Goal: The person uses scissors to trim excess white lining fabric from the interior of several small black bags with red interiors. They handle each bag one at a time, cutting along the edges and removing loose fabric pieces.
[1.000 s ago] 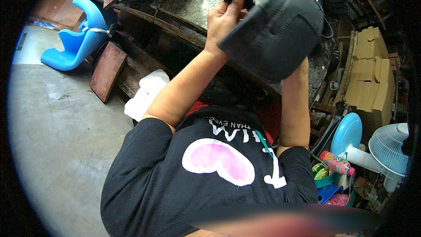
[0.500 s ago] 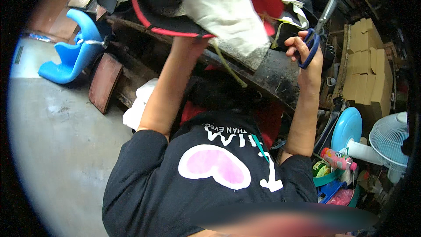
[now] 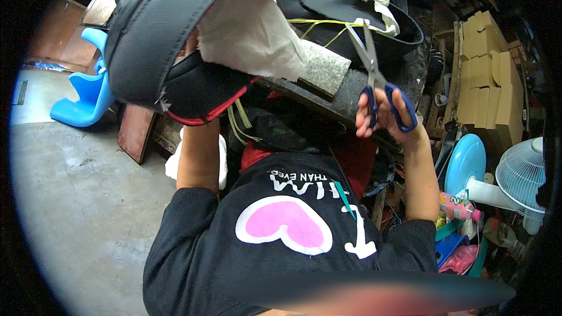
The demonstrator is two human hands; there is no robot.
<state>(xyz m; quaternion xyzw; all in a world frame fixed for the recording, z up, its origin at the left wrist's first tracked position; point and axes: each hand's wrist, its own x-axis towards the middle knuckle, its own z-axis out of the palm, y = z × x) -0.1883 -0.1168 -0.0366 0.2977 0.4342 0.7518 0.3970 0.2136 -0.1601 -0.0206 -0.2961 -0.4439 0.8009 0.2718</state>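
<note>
A stitched black leather piece (image 3: pixel 167 20) with red edging hangs over the bench edge at the upper left, a white cloth (image 3: pixel 246 35) attached to its inner side. My left hand (image 3: pixel 188 47) grips it from within; only some fingers show, the rest being behind the leather. Blue-handled scissors (image 3: pixel 373 70) are in my right hand (image 3: pixel 381 111), fingers through the loops and blades spread, pointing away from me. Close to their tips runs a thin yellow strip (image 3: pixel 316 21), stretching across a second black leather piece (image 3: pixel 333 9) with white lining.
A grey stone slab (image 3: pixel 326 69) lies on the dark bench (image 3: pixel 351 102). Tan cardboard boxes (image 3: pixel 489 82) are stacked at the right, above a fan (image 3: pixel 521 169) and a pink bottle (image 3: pixel 459 206). A blue plastic chair (image 3: pixel 88 102) stands at the left.
The leather piece has swung left and turned, showing its black outer side. My right hand has come lower and nearer, and the scissor blades have spread apart.
</note>
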